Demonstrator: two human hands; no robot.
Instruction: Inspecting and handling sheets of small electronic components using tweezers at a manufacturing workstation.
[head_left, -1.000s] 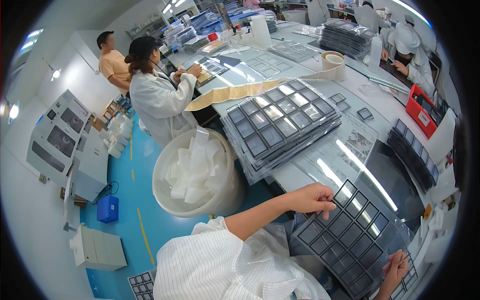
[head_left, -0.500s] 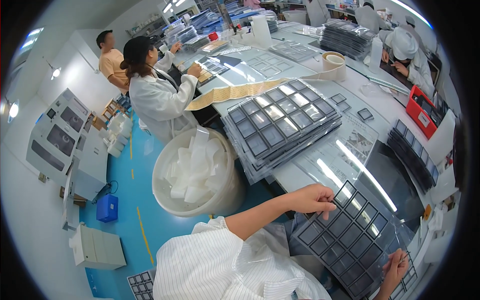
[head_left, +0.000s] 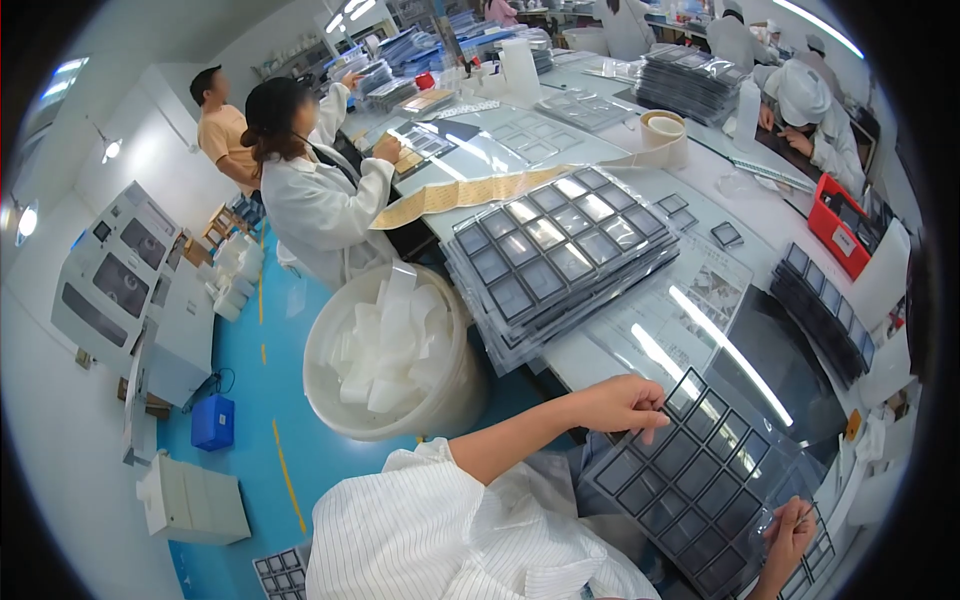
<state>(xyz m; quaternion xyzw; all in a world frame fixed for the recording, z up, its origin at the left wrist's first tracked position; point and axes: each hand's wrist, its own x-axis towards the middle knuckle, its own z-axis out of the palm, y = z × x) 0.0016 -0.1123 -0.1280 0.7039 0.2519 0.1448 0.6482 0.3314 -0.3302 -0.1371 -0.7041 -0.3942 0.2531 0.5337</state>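
A sheet of dark-framed square panels (head_left: pixel 690 470), set in a grid with clear film at its edges, is tilted in front of me at the lower right. My left hand (head_left: pixel 625 408) pinches its upper left edge, thumb and fingers closed. At the opposite corner my right hand (head_left: pixel 790 535) is closed on the sheet's clear film edge. Farther off, to the left of the sheet, a tall stack of similar panel sheets (head_left: pixel 560 250) lies on the table. Another gridded sheet (head_left: pixel 822 545) shows partly beneath my right hand.
A white bin (head_left: pixel 325 400) full of crumpled white strips stands left of the table. A dark mat (head_left: pixel 785 350), a column of small framed panels (head_left: pixel 825 310) and a red box (head_left: pixel 840 225) lie rightward. One co-worker (head_left: pixel 320 210) in white works across the bin; another (head_left: pixel 820 120) sits far right.
My hands and the held sheet stay almost in place. The co-worker in white at the left has raised the far arm and turned the head slightly.
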